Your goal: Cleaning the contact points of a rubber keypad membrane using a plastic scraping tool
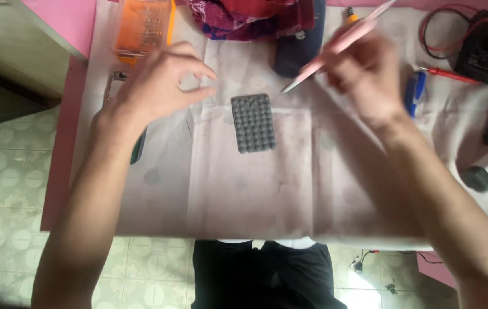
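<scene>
Two hands raised: right hand (364, 71) grips pink tool (335, 48); left hand (161, 80) empty.

both bare forearms are reaching up from the near edge of the surface (158, 212), one on each side of the grey studded block (253, 122), which is serving as the landmark here. the left hand (161, 86) is hovering just left of the block and slightly beyond it, wrist bent, back of the hand facing up, fingers curled loosely with thumb and forefinger nearing each other around nothing visible. the right hand (364, 71) is hanging to the right of the block and further back, slightly blurred, its grip pinching a pink slender tool (335, 46) whose tip is pointing down towards the block's far right corner.
</scene>
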